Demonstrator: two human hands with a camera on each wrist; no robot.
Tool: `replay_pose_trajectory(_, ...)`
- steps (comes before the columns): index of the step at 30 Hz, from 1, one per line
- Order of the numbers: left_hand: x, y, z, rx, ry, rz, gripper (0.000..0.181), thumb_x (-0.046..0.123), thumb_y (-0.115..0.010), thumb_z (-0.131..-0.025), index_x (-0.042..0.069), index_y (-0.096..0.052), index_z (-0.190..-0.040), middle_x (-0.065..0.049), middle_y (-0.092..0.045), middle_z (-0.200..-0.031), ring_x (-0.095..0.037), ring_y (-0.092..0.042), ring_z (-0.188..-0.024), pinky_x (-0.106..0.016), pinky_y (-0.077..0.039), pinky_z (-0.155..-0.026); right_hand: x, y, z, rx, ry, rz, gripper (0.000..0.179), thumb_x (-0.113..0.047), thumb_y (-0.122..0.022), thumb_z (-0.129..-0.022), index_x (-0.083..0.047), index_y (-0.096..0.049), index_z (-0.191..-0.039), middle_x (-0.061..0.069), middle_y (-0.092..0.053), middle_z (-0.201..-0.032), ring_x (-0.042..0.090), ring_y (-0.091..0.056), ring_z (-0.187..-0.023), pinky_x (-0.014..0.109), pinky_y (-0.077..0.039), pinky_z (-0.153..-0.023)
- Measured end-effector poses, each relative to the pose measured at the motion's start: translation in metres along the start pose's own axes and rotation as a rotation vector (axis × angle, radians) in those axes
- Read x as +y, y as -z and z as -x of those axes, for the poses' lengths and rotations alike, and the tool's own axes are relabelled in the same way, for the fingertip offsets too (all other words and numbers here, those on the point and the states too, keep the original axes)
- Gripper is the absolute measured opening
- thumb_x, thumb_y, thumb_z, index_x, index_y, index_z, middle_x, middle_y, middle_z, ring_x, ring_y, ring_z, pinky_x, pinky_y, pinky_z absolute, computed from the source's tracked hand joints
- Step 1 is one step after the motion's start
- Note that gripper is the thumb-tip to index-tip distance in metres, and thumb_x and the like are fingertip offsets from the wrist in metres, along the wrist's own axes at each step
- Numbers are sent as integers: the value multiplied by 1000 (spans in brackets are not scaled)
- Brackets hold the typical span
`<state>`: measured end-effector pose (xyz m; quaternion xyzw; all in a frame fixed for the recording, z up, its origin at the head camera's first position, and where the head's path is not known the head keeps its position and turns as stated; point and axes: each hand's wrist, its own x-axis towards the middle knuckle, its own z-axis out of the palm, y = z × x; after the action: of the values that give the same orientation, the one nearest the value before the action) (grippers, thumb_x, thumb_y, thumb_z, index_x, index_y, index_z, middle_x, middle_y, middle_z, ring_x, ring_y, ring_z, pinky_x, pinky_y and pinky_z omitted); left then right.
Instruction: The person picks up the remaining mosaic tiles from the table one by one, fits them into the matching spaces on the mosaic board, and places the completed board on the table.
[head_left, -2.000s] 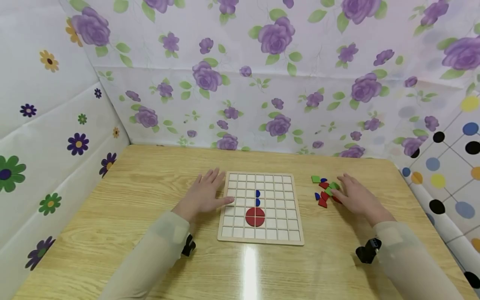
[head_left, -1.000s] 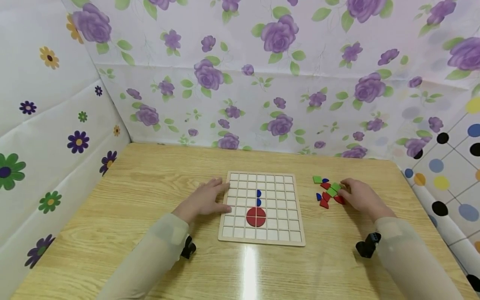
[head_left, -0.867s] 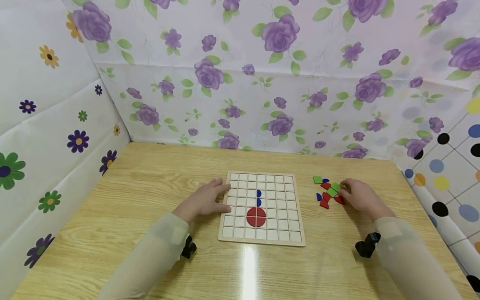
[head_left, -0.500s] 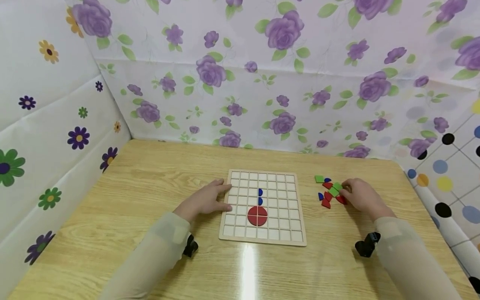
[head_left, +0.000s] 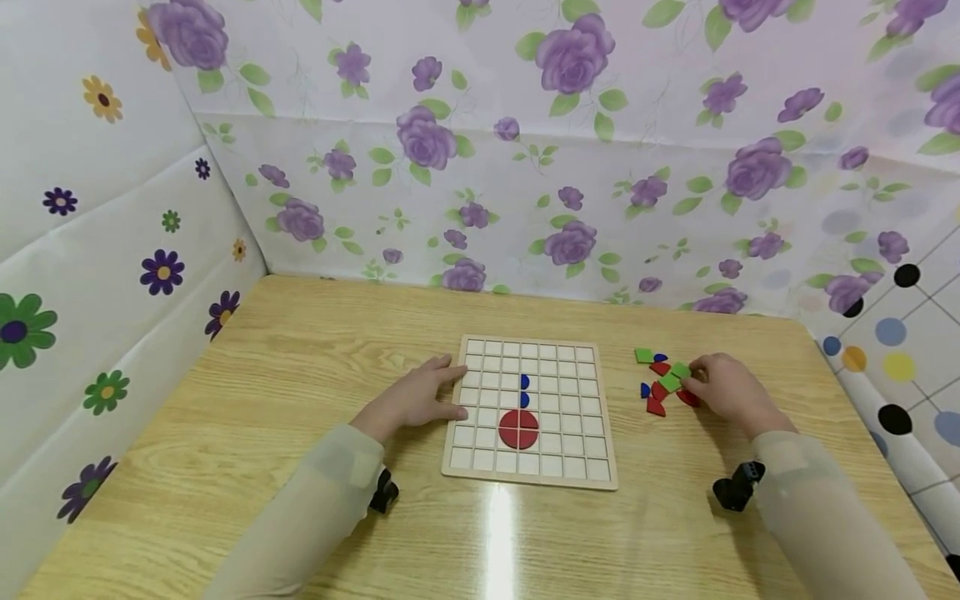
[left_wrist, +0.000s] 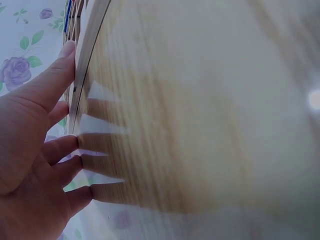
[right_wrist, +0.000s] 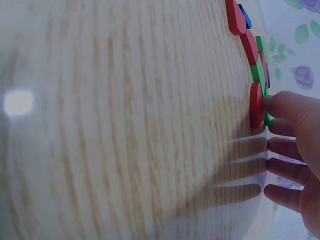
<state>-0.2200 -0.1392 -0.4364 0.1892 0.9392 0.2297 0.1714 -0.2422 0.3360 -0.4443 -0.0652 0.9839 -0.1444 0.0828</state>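
A wooden grid board [head_left: 455,461] lies flat on the table. Several red pieces on it form a disc [head_left: 519,428], with two blue half-discs [head_left: 524,382] above. My left hand [head_left: 411,395] rests at the board's left edge, thumb and index finger touching the rim; in the left wrist view the other fingertips touch the tabletop. Over at the right, my right hand [head_left: 729,390] has thumb and index finger at a green square [head_left: 679,371], seemingly pinching its edge. A red piece [right_wrist: 256,105] lies just by the thumb in the right wrist view.
Near the right hand lie other loose pieces: a green square [head_left: 643,356], a red piece [head_left: 656,407] and a blue one [head_left: 660,357] among them. A flowered cloth [head_left: 480,167] hangs behind the table [head_left: 360,325]. Each wrist carries a black camera [head_left: 738,487].
My right hand has drawn its spread fingers back from over the pieces to the green square's edge. The left hand's thumb and index finger have settled on the rim. The head view has tilted slightly.
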Motion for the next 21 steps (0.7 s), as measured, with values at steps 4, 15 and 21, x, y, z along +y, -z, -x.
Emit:
replay_pose_trajectory(4, 1, 0, 0, 2, -4, 0, 77, 44, -68, -84, 19, -35, -148, -14, -16, -158, -34, -16, -145, -52, -22, -115, -1, 1, 0, 12, 6, 6, 44, -25, -56, -94, 10, -57, -121, 33, -55, -120, 49, -50, -111, 62, -42, -93)
replay_pose_trajectory(15, 0, 0, -2, -1, -3, -13, 77, 44, -68, -83, 19, -35, -148, -14, -17, -158, -34, -17, -145, -51, -24, -115, -2, 2, 3, 12, -2, -5, 43, -25, -55, -94, 10, -57, -120, 33, -56, -117, 47, -54, -106, 60, -45, -89)
replay_pose_trajectory(21, 0, 0, -1, 3, 2, -13, 77, 45, -69, -83, 19, -36, -147, -14, -17, -158, -34, -18, -145, -50, -24, -115, -5, 4, 5, 8, -1, -23, 43, -25, -54, -95, 9, -55, -122, 33, -54, -120, 48, -52, -109, 61, -43, -91)
